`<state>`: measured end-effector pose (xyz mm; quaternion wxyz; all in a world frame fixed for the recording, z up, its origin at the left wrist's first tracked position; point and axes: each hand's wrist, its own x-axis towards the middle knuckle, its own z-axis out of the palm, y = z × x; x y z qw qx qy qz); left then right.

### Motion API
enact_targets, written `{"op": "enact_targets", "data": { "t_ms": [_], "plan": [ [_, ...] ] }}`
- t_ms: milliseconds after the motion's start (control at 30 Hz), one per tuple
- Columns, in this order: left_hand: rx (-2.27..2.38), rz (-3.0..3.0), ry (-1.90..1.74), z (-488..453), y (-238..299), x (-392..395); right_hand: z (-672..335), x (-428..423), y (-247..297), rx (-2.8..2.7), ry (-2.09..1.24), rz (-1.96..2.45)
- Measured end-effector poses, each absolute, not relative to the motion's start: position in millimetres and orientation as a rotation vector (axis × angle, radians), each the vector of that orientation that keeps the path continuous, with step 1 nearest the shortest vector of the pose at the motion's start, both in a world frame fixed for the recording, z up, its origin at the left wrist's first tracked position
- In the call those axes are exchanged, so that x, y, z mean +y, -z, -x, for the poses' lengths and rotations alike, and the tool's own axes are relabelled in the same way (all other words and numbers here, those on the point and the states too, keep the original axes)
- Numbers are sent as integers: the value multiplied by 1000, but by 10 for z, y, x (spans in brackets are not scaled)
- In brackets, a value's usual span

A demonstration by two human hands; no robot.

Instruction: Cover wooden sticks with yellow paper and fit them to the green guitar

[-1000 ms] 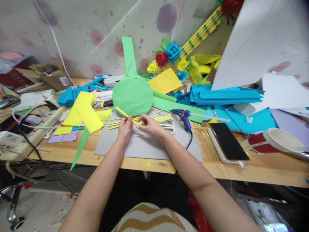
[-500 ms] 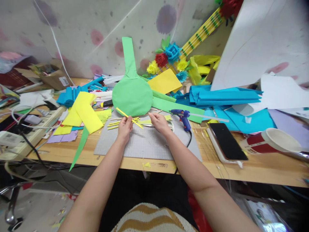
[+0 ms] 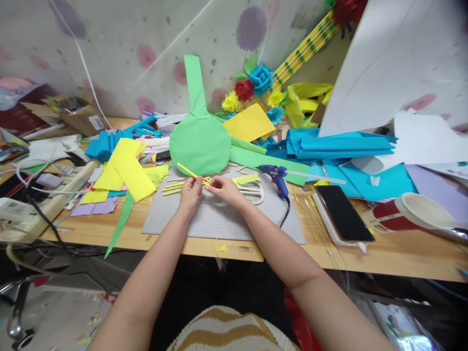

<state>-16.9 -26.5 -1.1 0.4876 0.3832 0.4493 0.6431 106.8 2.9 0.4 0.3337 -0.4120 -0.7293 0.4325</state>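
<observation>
A thin yellow paper-wrapped stick [image 3: 187, 169] slants between my hands above the grey cutting mat [image 3: 219, 222]. My left hand [image 3: 191, 194] is closed around its middle. My right hand [image 3: 224, 188] pinches at the stick's lower right end, its fingertips close to the left ones. Several more yellow sticks [image 3: 171, 189] lie on the mat beside my left hand. Scissors [image 3: 256, 193] with white handles rest partly under my right hand, and a yellow paper strip [image 3: 246, 179] lies over them. Just beyond stands a round green paper shape [image 3: 200, 146] with a long neck.
A blue glue gun [image 3: 278, 180] lies right of the mat, its cord running off the front edge. Further right are a phone [image 3: 344, 213] and a paper cup [image 3: 409, 214]. Yellow paper pieces [image 3: 133, 170] and a power strip [image 3: 54, 200] occupy the left.
My right hand has moved left from over the scissors to the stick's lower end, uncovering more of the white handles. My left hand still holds the stick.
</observation>
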Motion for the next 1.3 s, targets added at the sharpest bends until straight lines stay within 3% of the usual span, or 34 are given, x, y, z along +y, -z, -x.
{"op": "enact_targets", "data": {
  "t_ms": [567, 833, 1300],
  "plan": [
    [1092, -900, -1602, 189, 42, -246, -1377, 43, -106, -2137, -1241, 992],
    [1144, -979, -1470, 151, 34, -266, -1315, 26, -124, -2196, -1057, 1050],
    [984, -763, -1537, 221, -43, -275, -1487, 70, -144, -2294, -1230, 1039]
  ]
}}
